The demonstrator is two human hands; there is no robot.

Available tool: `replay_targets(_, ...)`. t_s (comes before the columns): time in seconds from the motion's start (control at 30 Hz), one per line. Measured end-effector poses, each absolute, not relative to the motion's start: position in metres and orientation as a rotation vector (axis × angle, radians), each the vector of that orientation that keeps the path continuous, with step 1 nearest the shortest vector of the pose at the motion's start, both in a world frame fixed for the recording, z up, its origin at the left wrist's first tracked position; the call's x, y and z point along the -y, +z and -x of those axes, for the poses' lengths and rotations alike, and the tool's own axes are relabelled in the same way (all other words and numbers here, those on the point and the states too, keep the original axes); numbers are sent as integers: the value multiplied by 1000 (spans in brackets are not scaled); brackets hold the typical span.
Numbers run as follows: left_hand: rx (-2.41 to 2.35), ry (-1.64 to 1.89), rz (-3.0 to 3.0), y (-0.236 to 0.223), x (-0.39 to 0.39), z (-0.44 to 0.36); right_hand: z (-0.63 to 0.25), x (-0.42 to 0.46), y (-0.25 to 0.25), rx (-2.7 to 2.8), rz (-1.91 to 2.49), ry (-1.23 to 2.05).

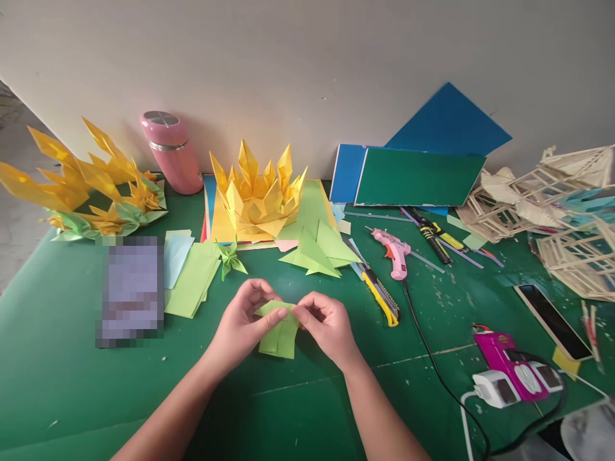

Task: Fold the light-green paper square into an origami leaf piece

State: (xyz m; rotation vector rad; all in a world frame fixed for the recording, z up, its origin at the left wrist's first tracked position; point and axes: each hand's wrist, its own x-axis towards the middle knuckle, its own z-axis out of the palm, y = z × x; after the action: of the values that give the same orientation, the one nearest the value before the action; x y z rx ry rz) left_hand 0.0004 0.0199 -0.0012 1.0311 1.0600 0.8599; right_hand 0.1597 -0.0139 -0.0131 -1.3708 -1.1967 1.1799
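Observation:
Between both hands is a small folded piece of light green paper, held just over the green table. My left hand pinches its upper left part, the thumb lying across the front. At the top right corner my right hand grips the same paper between thumb and fingers. Beyond the hands lie folded green paper pieces and a small green origami star shape. Behind them a yellow origami lotus sits on stacked coloured sheets. Some fingertips are hidden behind the paper.
Left of the hands are green paper strips and a blurred-out rectangle. A yellow utility knife, a pink glue gun with its cord, a phone and a magenta power strip lie right. A pink flask stands behind.

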Motion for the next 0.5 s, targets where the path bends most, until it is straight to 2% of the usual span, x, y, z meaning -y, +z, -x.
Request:
replay_targets(0.13,-1169,707,-1214,-2,-20,1,-158,13,-12,1195,1390,1208)
replay_targets(0.5,-1187,843,-1136,1,-17,-5,-160,14,-9,1208,1306,1168)
